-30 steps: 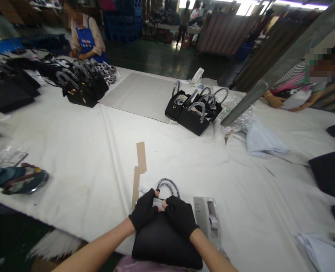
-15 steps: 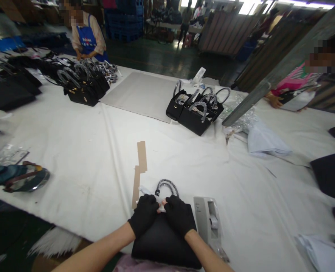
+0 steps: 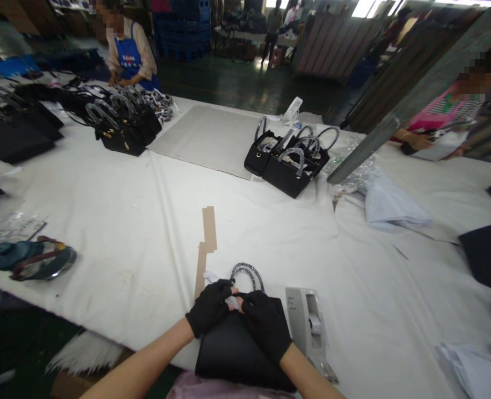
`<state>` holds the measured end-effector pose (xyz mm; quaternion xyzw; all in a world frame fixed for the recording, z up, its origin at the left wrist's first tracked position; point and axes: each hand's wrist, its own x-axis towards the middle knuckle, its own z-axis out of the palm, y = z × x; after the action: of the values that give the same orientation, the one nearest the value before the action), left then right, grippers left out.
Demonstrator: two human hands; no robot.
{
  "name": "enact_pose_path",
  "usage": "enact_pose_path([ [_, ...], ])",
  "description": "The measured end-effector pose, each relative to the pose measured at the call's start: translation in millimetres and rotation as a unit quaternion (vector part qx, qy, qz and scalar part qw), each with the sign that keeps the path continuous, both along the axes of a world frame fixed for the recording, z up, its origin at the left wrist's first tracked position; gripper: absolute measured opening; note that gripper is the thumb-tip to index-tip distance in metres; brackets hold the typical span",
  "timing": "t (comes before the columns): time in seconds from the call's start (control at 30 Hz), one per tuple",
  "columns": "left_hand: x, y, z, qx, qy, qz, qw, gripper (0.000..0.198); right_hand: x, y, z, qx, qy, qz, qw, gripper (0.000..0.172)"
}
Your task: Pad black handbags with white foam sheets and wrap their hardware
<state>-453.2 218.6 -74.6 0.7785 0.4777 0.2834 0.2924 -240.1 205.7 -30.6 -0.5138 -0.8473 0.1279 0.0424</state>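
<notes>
A black handbag (image 3: 241,354) lies flat at the table's near edge, its plastic-wrapped handles (image 3: 247,271) pointing away from me. My left hand (image 3: 212,305), in a black fingerless glove, is at the bag's top edge. Beside it my right hand (image 3: 264,321), gloved the same way, rests over the bag. Between them the bare fingertips of both pinch a small piece of thin white wrapping (image 3: 231,302); what lies under the fingers is hidden. Just right of the bag stands a grey tape dispenser (image 3: 306,321) with a roll in it.
Brown card strips (image 3: 209,230) lie beyond the bag. Several black handbags (image 3: 287,160) stand farther back near a slanting metal post (image 3: 378,138). A teal strapped object (image 3: 35,257) sits at left. A co-worker in a blue apron (image 3: 131,58) and another person (image 3: 445,116) work across the table.
My left hand has moved slightly up and left, and my right hand slightly down and right. The white wrapping between the fingers has shifted. The bag stays in nearly the same place.
</notes>
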Motion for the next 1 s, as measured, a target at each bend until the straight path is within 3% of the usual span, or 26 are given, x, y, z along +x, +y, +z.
enact_pose_path([
  [0.07,-3.3,5.2,-1.0,0.049,0.029,-0.099,0.993,0.025,6.9,-1.5,-9.3,0.017,0.007,0.023,1.000,0.026],
  [0.13,-3.1,10.8,-3.1,0.090,0.053,-0.135,0.985,0.022,14.2,1.0,-16.9,0.039,0.003,0.059,0.998,0.032],
  [0.27,13.0,21.1,-7.7,0.125,0.092,-0.092,0.984,0.025,26.1,17.2,-17.3,0.076,-0.050,0.108,0.990,0.032],
  [0.37,27.1,24.5,-9.4,0.127,0.096,-0.062,0.985,0.025,33.9,26.5,-4.3,0.076,-0.082,0.097,0.989,0.030],
  [0.5,33.5,20.8,-9.0,0.135,0.093,-0.088,0.983,0.024,39.1,24.2,12.4,0.055,-0.074,0.072,0.993,0.028],
  [0.7,38.4,16.6,-3.6,0.173,0.142,-0.071,0.972,0.025,24.6,23.8,21.4,0.011,-0.034,0.038,0.999,0.024],
  [0.77,38.3,13.6,-3.4,0.192,0.145,-0.077,0.967,0.026,35.1,19.5,25.0,0.008,0.030,-0.024,0.999,0.025],
  [0.83,35.9,8.7,-5.6,0.207,0.144,-0.068,0.965,0.026,65.9,4.6,29.6,0.034,0.119,-0.162,0.979,0.028],
  [0.93,30.9,2.9,-13.0,0.198,0.132,-0.057,0.970,0.025,136.8,-43.9,34.3,0.073,0.161,-0.419,0.891,0.039],
  [1.0,29.1,1.6,-18.7,0.190,0.118,-0.056,0.973,0.026,178.1,-85.9,31.1,0.016,0.118,-0.520,0.846,0.045],
])
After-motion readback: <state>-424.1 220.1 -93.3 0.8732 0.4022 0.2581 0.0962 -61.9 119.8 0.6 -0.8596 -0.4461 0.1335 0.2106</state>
